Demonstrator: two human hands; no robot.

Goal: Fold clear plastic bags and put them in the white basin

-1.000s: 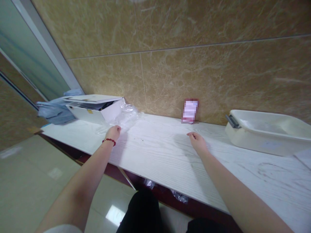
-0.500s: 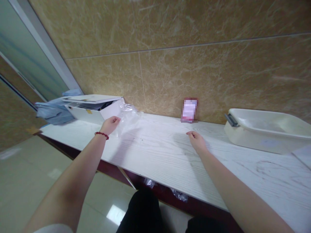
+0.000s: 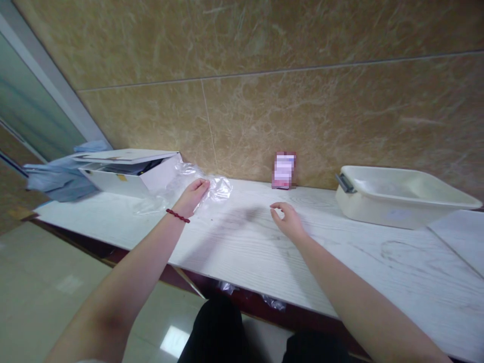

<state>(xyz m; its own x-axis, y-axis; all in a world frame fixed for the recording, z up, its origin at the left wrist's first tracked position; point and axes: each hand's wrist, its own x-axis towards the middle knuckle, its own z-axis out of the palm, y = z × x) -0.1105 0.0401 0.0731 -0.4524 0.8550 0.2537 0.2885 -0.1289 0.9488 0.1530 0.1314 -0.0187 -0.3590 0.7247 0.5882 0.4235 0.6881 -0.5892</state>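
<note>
My left hand (image 3: 192,195), with a red bead bracelet at the wrist, reaches over the white wood-grain table (image 3: 242,242) and rests its fingers on a crumpled clear plastic bag (image 3: 215,187). The fingers look closed on the plastic. My right hand (image 3: 287,219) hovers just above the table in the middle, its fingers loosely curled and apart, holding nothing. The bag lies between a white open box (image 3: 128,174) and the brown marble wall.
A cream plastic tub (image 3: 401,199) with a grey handle stands at the right. A small pink card (image 3: 283,170) leans against the wall. Blue cloth (image 3: 60,176) lies behind the box at the far left. A white board (image 3: 459,237) lies at the right edge.
My left hand has moved right along the table with the clear plastic bag, away from the white box. My right hand has lifted slightly and shifted left.
</note>
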